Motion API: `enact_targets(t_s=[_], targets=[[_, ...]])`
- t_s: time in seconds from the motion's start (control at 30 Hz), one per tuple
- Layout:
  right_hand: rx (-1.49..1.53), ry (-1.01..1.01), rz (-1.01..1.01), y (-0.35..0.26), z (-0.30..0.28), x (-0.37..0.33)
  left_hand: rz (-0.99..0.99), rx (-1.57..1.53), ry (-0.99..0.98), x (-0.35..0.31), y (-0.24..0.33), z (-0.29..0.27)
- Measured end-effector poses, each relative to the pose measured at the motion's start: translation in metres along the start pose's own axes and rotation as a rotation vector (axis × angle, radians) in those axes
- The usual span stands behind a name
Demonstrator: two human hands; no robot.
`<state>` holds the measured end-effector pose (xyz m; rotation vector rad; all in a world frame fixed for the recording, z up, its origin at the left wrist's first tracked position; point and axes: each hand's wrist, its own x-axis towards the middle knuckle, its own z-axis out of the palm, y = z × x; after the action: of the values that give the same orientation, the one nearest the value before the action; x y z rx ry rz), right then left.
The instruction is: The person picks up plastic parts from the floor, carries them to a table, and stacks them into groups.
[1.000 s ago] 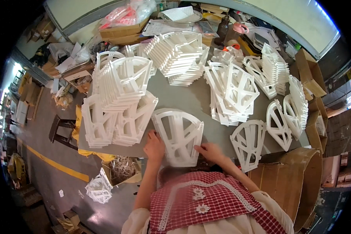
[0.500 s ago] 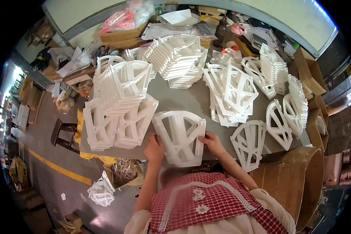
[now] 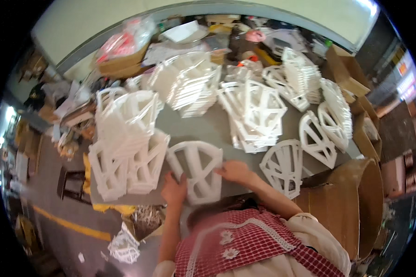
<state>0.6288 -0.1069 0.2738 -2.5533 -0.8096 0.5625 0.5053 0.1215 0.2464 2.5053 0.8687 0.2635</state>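
Note:
A white fan-shaped plastic frame (image 3: 199, 173) with cut-out openings stands near the table's front edge, between my two hands. My left hand (image 3: 174, 188) grips its lower left side, fingers partly behind it. At its right side my right hand (image 3: 233, 172) is closed on the edge. Similar loose frames lie to the right: one flat fan-shaped frame (image 3: 284, 166) overhangs the front edge, and a narrower frame (image 3: 318, 141) lies beyond it. To the left is a stack of frames (image 3: 129, 124), with a few more frames (image 3: 108, 173) leaning at its front.
The grey table (image 3: 203, 127) also bears a tall stack (image 3: 185, 83) at the back and a pile of frames (image 3: 256, 117) right of centre. A large cardboard box (image 3: 339, 207) stands at the right front. A dark stool (image 3: 74, 184) is on the floor at left.
The whole view has shifted and tilted, so the table's things sit further left. My right hand has moved a little up along the frame's edge; both hands still hold it.

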Motion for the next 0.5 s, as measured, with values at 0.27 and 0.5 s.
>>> enact_targets(t_s=[0.27,0.5], targets=[[0.091,0.832,0.108,0.032,-0.126,-0.014,0.008,-0.075,-0.005,-0.007,0.0,0.008],[-0.26,0.805,0.21,0.09,-0.16,0.057,0.074,-0.049,0.085,-0.004,0.002,0.01]])
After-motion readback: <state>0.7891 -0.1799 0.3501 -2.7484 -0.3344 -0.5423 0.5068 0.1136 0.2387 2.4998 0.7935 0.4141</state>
